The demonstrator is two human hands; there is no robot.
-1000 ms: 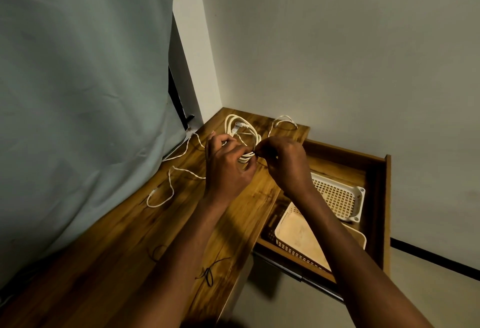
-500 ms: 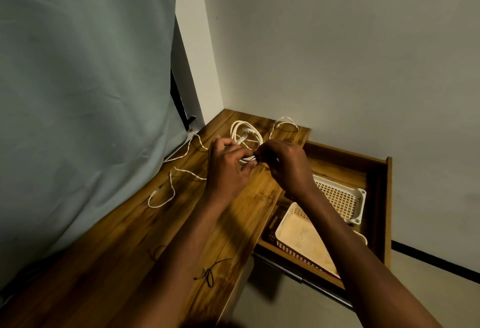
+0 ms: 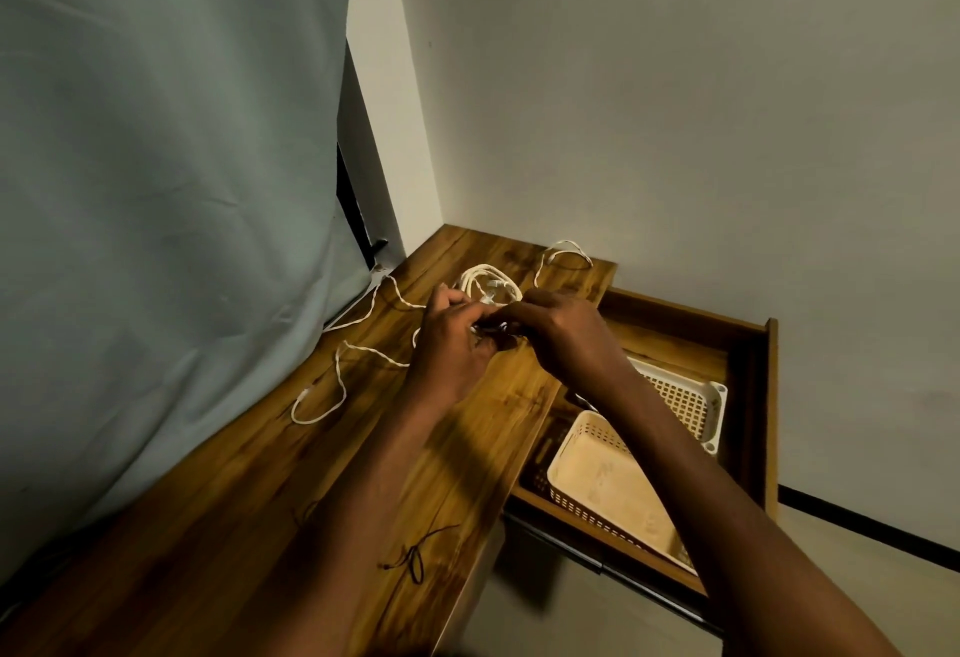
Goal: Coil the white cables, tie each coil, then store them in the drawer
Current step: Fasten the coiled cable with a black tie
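The desk (image 3: 270,490) under my arms is wood with a strong brown grain, and its top has a light shine. The open drawer (image 3: 748,344) beside it is the same kind of wood, a little darker inside. In the drawer lie two baskets of cream plastic with a mesh of small holes, one (image 3: 602,479) nearer to me and one (image 3: 685,396) farther; the plastic looks smooth and a bit glossy. The white cable (image 3: 488,277) that my hands touch has a smooth, matt cover. A thin dark tie (image 3: 415,555) on the desk looks like wire. On the left hangs a grey-green cloth (image 3: 156,188), soft and matt, with folds. The wall (image 3: 675,110) is matt painted.
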